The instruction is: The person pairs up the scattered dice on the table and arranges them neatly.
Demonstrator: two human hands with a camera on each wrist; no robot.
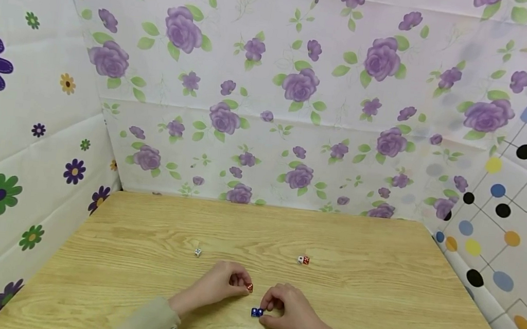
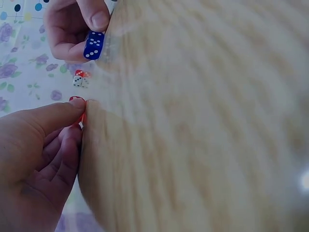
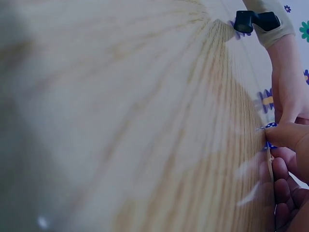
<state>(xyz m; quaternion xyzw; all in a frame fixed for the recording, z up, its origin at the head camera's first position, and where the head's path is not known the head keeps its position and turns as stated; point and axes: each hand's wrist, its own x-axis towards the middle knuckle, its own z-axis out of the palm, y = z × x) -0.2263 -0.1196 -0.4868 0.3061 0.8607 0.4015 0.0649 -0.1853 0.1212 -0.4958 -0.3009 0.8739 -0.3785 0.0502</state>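
My left hand pinches a red die between thumb and finger, low over the wooden table. In the left wrist view, the thumb covers most of that red die. To its right and nearer the front, my right hand has thumb and index finger on two blue dice, which sit side by side on the table. White pips show on the blue dice in the left wrist view. In the right wrist view, the fingers partly hide the blue dice.
A white die lies behind my left hand. Farther right, another white die sits against a red die. Flowered cloth hangs along the back edge of the table, with patterned cloths at both sides.
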